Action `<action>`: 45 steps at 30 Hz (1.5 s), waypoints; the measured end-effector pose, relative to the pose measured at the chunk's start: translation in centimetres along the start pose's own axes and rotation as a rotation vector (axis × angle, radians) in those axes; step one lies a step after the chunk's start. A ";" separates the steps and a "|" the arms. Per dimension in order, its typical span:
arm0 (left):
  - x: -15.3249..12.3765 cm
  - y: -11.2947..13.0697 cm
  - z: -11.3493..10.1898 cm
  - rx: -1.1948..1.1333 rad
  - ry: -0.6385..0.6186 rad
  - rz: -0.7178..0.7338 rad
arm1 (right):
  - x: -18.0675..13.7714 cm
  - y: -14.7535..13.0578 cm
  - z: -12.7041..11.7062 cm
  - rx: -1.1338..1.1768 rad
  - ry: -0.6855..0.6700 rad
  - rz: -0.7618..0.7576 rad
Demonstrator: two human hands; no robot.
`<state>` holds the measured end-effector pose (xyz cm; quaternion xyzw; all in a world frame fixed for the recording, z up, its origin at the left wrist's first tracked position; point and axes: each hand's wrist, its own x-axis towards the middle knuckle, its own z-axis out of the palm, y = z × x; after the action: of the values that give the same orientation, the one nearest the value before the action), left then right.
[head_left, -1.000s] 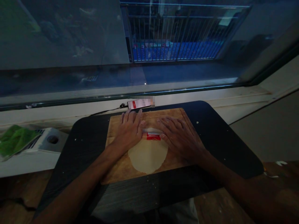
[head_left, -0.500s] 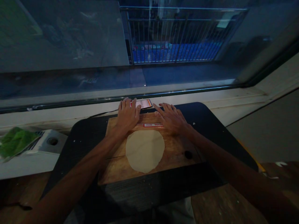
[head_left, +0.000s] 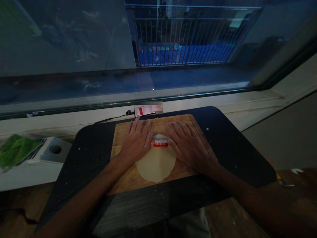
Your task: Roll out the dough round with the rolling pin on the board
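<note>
A pale, roughly round sheet of dough [head_left: 156, 164] lies on a wooden cutting board [head_left: 121, 180]. Across its far part is a rolling pin [head_left: 160, 142], of which only a short middle stretch with a red and white label shows; its ends are hidden beneath my hands. My left hand [head_left: 138, 137] rests palm down on the pin's left side, fingers stretched forward and slightly spread. On the right side my right hand [head_left: 184, 142] lies the same way, its thumb near the label. Neither hand wraps around the pin. Whitish powder marks the fingers.
The board sits on a black table [head_left: 223, 145] against a white window ledge [head_left: 237, 100]. A phone [head_left: 146, 110] with a cable lies behind the board. At left are a green cloth [head_left: 18, 148] and a white box [head_left: 54, 150] with a round hole.
Both hands and the rolling pin have come toward me, from beyond the dough's far edge onto its far part. The label has turned, showing more red. The phone is less covered.
</note>
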<state>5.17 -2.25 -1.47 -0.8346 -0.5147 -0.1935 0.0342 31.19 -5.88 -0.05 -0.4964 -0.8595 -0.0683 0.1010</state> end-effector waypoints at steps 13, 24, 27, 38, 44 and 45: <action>5.7 -1.9 1.3 0.027 -0.026 -0.102 | 6.8 3.4 0.3 -0.039 -0.042 0.058; 4.4 -0.7 0.6 0.046 -0.066 -0.028 | 4.6 2.0 0.4 0.021 -0.023 0.037; 0.9 0.7 -0.4 0.029 -0.090 0.015 | 1.2 -0.1 0.0 0.045 -0.011 0.027; 1.0 0.9 -0.2 0.005 -0.040 -0.012 | 1.9 0.6 0.8 0.064 0.044 0.089; 4.2 -0.1 0.6 0.028 -0.048 -0.043 | 4.3 1.9 1.4 0.006 0.040 0.157; 4.5 -0.4 0.8 0.029 -0.050 -0.041 | 4.7 2.0 1.4 0.003 0.041 0.167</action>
<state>6.87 1.98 -0.68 -0.8277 -0.5352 -0.1661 0.0293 30.51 -0.61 -0.27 -0.5648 -0.8128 -0.0683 0.1248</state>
